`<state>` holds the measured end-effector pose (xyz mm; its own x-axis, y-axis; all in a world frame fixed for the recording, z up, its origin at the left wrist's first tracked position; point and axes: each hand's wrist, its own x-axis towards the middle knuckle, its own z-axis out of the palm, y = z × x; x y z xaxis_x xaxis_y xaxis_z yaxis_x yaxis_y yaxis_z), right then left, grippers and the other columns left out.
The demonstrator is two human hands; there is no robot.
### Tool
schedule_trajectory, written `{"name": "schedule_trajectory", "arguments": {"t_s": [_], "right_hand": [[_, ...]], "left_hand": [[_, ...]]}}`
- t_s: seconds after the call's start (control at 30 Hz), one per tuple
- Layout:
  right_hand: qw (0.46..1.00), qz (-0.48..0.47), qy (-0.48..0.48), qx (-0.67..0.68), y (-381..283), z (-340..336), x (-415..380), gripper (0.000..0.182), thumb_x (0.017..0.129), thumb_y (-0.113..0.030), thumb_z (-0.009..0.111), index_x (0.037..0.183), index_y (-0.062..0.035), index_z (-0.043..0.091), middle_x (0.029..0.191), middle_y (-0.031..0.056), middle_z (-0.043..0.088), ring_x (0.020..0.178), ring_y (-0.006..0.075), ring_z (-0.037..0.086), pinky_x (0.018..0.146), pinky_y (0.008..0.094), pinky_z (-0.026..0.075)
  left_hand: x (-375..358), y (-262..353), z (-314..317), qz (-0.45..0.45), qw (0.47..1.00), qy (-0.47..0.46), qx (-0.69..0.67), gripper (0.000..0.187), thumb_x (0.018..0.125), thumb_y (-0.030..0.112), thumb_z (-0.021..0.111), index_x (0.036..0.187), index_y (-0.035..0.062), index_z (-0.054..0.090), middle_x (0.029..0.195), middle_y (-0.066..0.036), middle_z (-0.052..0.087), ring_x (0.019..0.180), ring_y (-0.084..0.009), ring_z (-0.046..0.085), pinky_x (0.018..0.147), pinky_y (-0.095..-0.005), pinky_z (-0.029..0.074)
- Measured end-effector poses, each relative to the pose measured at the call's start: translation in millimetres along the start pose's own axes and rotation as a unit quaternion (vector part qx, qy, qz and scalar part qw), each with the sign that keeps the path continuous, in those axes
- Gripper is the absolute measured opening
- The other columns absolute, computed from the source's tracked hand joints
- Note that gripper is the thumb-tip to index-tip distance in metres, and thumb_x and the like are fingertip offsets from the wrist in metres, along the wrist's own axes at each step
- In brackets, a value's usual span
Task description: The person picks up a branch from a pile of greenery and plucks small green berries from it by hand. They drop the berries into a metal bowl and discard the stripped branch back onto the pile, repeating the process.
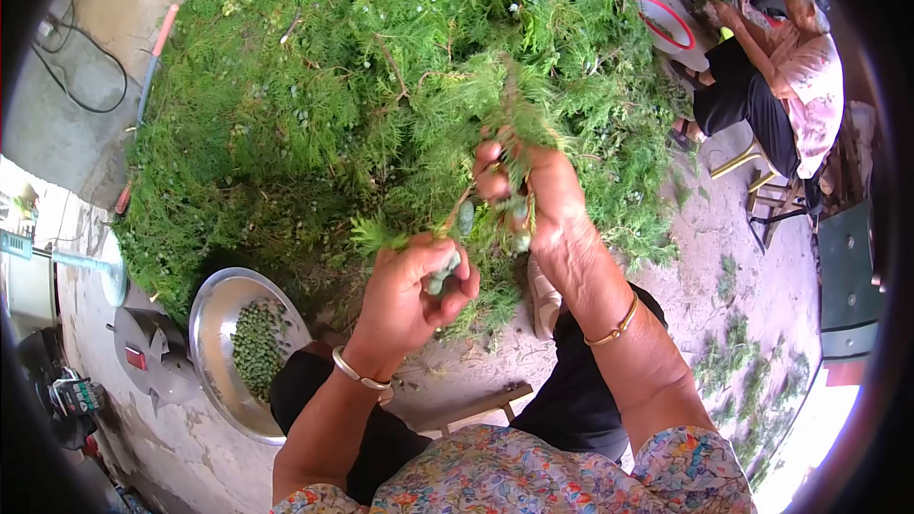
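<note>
Floral sleeves (533, 476) nearest the camera, then left hand (409, 295) closed round small green cones (441, 276), silver bangle on the wrist. Right hand (533, 195) higher, fingers gripping a leafy green sprig (509, 124) with cones hanging off it, over the big branch pile (381, 67). Metal bowl (214, 324) of picked green cones sits on the ground lower left; another person (800, 67) sits upper right.

The heap of green branches (381, 86) fills the ground ahead, blocking forward reach; the metal bowl (214, 324) sits low left, bare concrete (752, 286) lies open right, toward a seated person (790, 86)
</note>
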<state>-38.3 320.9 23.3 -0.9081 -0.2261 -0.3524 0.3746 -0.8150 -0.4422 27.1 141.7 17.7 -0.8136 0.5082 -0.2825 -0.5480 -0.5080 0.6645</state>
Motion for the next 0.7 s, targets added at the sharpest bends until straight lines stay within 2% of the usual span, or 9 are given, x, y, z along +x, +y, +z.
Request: {"name": "schedule_trajectory", "arguments": {"t_s": [0.07,0.1,0.17,0.23,0.27,0.37,0.4,0.6,0.7], "right_hand": [[0.992,-0.091,0.082,-0.008,-11,10,1,0.011,0.092,-0.013,0.038,0.097,-0.0051,0.044,0.076,0.0027,0.050,0.052,0.0098,0.036,0.042,0.0209,0.032],[0.990,-0.120,0.069,-0.005,-18,8,2,0.011,0.092,-0.011,0.037,0.096,-0.0036,0.044,0.075,0.0040,0.049,0.053,0.0108,0.035,0.043,0.0214,0.032],[0.996,-0.084,0.015,0.016,-26,-7,7,0.009,0.092,-0.009,0.038,0.095,-0.0019,0.043,0.076,0.0069,0.049,0.055,0.0118,0.033,0.045,0.0225,0.031],[0.997,-0.064,-0.008,0.041,-22,-15,9,0.008,0.091,-0.007,0.039,0.095,-0.0011,0.043,0.077,0.0084,0.049,0.057,0.0121,0.033,0.046,0.0230,0.031],[0.996,-0.045,-0.031,0.066,-19,-16,9,0.007,0.091,-0.006,0.040,0.094,-0.0003,0.043,0.078,0.0099,0.049,0.058,0.0124,0.032,0.047,0.0235,0.031],[0.994,-0.044,-0.024,0.095,-10,-5,4,0.006,0.090,-0.004,0.042,0.094,0.0002,0.043,0.079,0.0109,0.048,0.059,0.0124,0.032,0.047,0.0230,0.031],[0.998,-0.038,0.015,0.040,-5,4,1,0.008,0.091,-0.017,0.040,0.091,-0.0102,0.045,0.073,0.0009,0.055,0.050,0.0110,0.044,0.035,0.0214,0.028],[0.995,0.025,-0.057,0.084,5,4,0,0.006,0.089,-0.011,0.042,0.092,-0.0088,0.046,0.077,0.0029,0.054,0.054,0.0124,0.042,0.042,0.0243,0.033],[0.990,0.041,-0.082,0.103,8,2,-1,0.005,0.088,-0.011,0.044,0.093,-0.0087,0.046,0.077,0.0039,0.054,0.055,0.0134,0.040,0.049,0.0257,0.036]], "left_hand": [[-7,1,-1,-0.032,0.999,-0.035,0.016,0.023,0.084,0.020,0.050,0.080,-0.0021,0.057,0.067,-0.016,0.059,0.044,-0.0123,0.047,0.036,-0.0202,0.031],[-9,1,-1,-0.063,0.995,-0.071,0.032,0.025,0.084,0.021,0.049,0.079,-0.0025,0.057,0.068,-0.017,0.059,0.044,-0.0126,0.048,0.036,-0.0201,0.031],[-7,-2,2,-0.083,0.993,-0.079,-0.008,0.024,0.082,0.020,0.051,0.082,-0.0041,0.055,0.073,-0.019,0.059,0.052,-0.0130,0.048,0.042,-0.0211,0.036],[-4,-8,4,-0.031,0.999,0.018,-0.026,0.015,0.080,0.008,0.051,0.086,-0.0035,0.057,0.080,-0.018,0.062,0.056,-0.0135,0.055,0.043,-0.0199,0.038],[-3,-5,3,-0.033,0.998,0.048,-0.020,0.016,0.080,0.004,0.054,0.094,-0.0034,0.059,0.085,-0.016,0.063,0.064,-0.0139,0.058,0.048,-0.0224,0.042],[6,-11,-5,0.001,0.996,0.084,-0.025,0.019,0.080,0.003,0.059,0.098,-0.0026,0.059,0.086,-0.015,0.063,0.066,-0.0140,0.058,0.049,-0.0250,0.043],[8,-13,-7,0.002,0.996,0.084,-0.025,0.019,0.080,0.003,0.059,0.098,-0.0026,0.059,0.086,-0.015,0.063,0.066,-0.0140,0.058,0.049,-0.0250,0.043],[21,-24,-5,0.010,0.996,0.085,0.019,0.025,0.079,0.005,0.063,0.102,0.0001,0.055,0.090,-0.013,0.061,0.070,-0.0172,0.057,0.054,-0.0282,0.043],[24,-26,-2,0.038,0.997,0.058,-0.036,0.023,0.079,0.004,0.065,0.100,-0.0013,0.055,0.088,-0.010,0.062,0.069,-0.0162,0.058,0.051,-0.0263,0.043]]}}
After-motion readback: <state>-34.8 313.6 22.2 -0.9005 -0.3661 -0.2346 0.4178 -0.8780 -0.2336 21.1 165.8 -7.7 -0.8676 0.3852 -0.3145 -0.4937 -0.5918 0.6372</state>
